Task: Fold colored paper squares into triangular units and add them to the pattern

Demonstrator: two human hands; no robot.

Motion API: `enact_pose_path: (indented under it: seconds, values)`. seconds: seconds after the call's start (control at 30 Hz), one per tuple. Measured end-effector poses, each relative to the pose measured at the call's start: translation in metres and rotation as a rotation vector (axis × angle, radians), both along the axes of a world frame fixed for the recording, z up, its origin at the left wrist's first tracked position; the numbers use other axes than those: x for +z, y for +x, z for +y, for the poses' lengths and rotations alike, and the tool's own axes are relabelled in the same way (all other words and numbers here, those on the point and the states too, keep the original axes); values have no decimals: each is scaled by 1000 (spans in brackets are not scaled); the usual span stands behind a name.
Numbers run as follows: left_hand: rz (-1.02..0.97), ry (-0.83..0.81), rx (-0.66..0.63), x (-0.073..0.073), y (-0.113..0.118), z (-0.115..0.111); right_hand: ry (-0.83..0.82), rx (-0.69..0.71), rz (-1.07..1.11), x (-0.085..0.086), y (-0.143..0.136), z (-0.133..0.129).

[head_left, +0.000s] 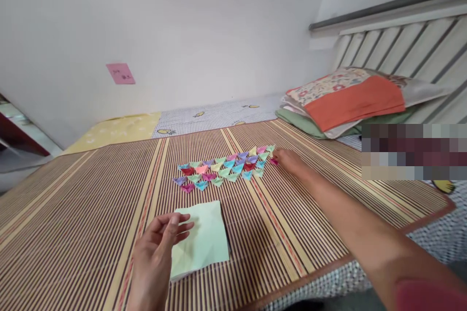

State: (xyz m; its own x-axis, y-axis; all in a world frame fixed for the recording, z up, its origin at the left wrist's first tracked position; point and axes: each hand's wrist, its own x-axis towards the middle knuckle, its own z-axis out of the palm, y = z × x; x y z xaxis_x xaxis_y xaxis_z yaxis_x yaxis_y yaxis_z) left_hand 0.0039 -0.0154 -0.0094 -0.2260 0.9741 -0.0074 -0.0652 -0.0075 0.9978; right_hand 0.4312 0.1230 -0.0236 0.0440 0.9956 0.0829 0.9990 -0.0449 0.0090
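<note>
Green paper (202, 238) lies under the loosely open left hand (155, 252); the right hand (288, 159) reaches the folded pieces (226, 167), its grip on a pink one (273, 161) unclear.

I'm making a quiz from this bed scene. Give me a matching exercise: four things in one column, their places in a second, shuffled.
1 left hand
2 right hand
3 pink note
4 folded bedding

a on the wall
b at the right end of the small folded paper pieces
c by the headboard
d on the pale green paper stack

Pairs: 1-d, 2-b, 3-a, 4-c
</note>
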Motion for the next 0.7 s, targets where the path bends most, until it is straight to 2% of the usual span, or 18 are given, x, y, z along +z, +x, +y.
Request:
enact_pose_path:
  seconds: [0.4,0.7]
  values:
    - [15,-23,-33,-4,1,3,-16,33,-26,-11,2,12]
    - [24,-24,-30,-9,-2,3,45,42,71,-22,10,25]
